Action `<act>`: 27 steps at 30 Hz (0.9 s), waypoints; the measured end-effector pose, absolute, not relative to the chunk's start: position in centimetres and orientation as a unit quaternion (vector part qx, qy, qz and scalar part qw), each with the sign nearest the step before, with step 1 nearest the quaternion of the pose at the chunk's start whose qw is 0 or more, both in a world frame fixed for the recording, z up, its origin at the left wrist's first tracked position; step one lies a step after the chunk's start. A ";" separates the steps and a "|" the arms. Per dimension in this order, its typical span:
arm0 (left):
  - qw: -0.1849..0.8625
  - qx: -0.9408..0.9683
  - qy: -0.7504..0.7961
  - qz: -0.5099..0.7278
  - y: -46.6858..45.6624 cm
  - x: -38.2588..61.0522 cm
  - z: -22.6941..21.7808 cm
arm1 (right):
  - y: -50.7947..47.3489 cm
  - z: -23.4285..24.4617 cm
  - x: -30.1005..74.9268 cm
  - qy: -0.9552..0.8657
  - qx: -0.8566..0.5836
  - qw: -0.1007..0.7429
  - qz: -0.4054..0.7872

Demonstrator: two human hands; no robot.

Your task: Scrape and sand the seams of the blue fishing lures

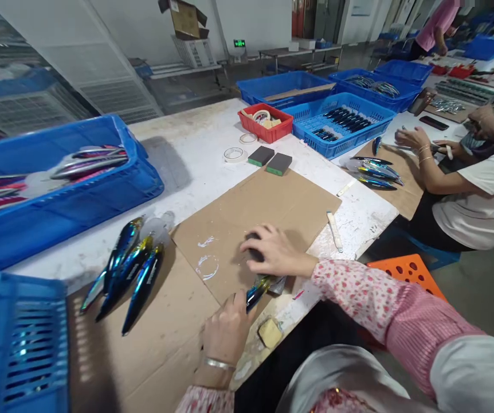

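My left hand (226, 328) is closed around a shiny blue-green fishing lure (258, 289) near the front edge of the cardboard sheet (273, 201). My right hand (273, 250) lies curled over a dark sanding block (253, 245) on the cardboard, just above the lure's tip. Three similar lures (129, 269) lie in a row on the cardboard to the left. A small tan sponge piece (270, 332) sits at the table edge below my hands.
A blue crate (58, 212) of lures stands at left, another crate (19, 344) at front left. Two dark sanding blocks (270, 160), tape rolls (234, 154), a red tray (265, 123) and blue baskets (341, 123) lie further back. A seated co-worker (466, 183) handles lures at right.
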State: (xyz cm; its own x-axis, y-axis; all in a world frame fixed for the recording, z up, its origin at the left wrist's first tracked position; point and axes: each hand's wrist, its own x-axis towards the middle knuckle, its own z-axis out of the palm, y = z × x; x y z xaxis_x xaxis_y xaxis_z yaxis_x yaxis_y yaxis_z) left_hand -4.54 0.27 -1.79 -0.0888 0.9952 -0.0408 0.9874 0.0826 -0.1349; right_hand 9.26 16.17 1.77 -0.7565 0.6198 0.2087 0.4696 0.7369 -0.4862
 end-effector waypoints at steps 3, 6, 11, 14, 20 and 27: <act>0.022 -0.686 -0.726 0.047 0.3 -4.7 -2.0 | 17.1 1.4 11.3 -0.894 -0.354 0.180 0.208; 0.024 -0.685 -0.726 0.051 0.4 -4.9 -2.2 | 16.4 1.6 10.0 -0.905 -0.331 0.193 0.183; 0.029 -0.682 -0.728 0.055 0.3 -4.9 -2.3 | 15.9 2.0 8.9 -0.916 -0.294 0.183 0.204; 0.043 -0.684 -0.727 0.038 0.1 -4.6 -2.3 | 16.9 1.7 11.0 -0.891 -0.361 0.161 0.221; 0.019 -0.673 -0.739 0.029 0.1 -4.9 -2.6 | 15.8 2.1 8.7 -0.924 -0.276 0.177 0.198; 0.057 -0.687 -0.725 0.005 -0.1 -4.8 -3.0 | 17.0 1.9 10.6 -0.899 -0.349 0.154 0.217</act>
State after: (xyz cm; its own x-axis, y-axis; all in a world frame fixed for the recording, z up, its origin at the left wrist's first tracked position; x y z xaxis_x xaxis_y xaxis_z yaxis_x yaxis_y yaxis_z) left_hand -4.76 -0.08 -2.97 -0.0502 0.9959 0.0754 0.9947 0.0567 -0.0861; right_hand 10.56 16.99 1.94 -0.7096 0.6934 0.1254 0.5601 0.6630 -0.4967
